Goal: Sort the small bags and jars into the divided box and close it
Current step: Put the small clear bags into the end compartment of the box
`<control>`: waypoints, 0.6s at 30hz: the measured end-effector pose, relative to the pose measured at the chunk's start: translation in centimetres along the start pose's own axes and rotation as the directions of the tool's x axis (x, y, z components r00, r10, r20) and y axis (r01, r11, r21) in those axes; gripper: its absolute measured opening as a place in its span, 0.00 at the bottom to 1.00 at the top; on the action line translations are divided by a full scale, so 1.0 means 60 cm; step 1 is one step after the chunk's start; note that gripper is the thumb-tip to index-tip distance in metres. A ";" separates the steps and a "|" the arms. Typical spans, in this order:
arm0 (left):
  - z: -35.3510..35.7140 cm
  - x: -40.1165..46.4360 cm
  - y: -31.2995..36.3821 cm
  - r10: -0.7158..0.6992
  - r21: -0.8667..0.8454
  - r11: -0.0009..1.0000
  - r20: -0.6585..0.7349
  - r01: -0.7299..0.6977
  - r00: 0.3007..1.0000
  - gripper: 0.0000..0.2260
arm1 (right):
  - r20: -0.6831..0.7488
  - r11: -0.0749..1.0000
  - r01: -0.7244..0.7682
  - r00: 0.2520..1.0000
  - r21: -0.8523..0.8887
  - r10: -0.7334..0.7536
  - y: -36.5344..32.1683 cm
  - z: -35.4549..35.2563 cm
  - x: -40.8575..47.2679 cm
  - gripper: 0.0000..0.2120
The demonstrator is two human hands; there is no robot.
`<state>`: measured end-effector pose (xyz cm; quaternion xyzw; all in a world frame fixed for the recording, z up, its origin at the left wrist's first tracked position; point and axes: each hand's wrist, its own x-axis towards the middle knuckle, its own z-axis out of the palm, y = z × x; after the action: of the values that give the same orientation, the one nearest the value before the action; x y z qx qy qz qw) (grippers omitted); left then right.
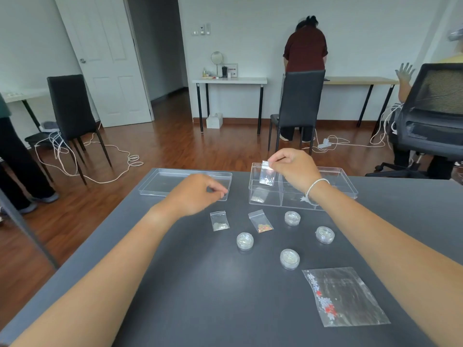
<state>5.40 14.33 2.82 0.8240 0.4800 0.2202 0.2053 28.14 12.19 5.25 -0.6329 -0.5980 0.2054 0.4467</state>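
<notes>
The right hand [290,169] pinches the top of a small bag [267,173], which hangs straight down over the far left part of the clear box [325,189], so the move I expect is straight down. The left hand [200,194] holds nothing, with its fingers loosely curled. It is just far of the nearest bag [219,220] lying on the bench [200,284], nearer than the right hand.

White walls [250,33], red-brown wood floor [162,146], open white door [105,58], black chairs [71,108], desks along the wall [229,80].
</notes>
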 end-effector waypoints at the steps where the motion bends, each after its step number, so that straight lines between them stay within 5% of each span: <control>1: 0.000 -0.007 -0.004 -0.020 0.040 0.999 0.048 0.018 0.999 0.08 | 0.019 0.999 0.006 1.000 -0.035 -0.005 0.000 0.002 -0.001 0.06; 9: 0.015 -0.036 -0.022 -0.065 0.070 0.996 0.124 0.056 0.990 0.08 | 0.183 0.956 0.053 0.983 -0.290 0.001 -0.002 0.012 -0.008 0.08; 18: 0.020 -0.040 -0.027 -0.046 -0.023 0.999 0.102 0.049 0.994 0.08 | 0.049 0.878 0.091 0.996 -0.469 -0.077 0.016 0.011 -0.007 0.11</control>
<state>3.89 12.82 0.54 0.8198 0.4856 0.1793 0.2447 28.04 12.09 4.02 -0.6930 -0.6631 0.0437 0.2793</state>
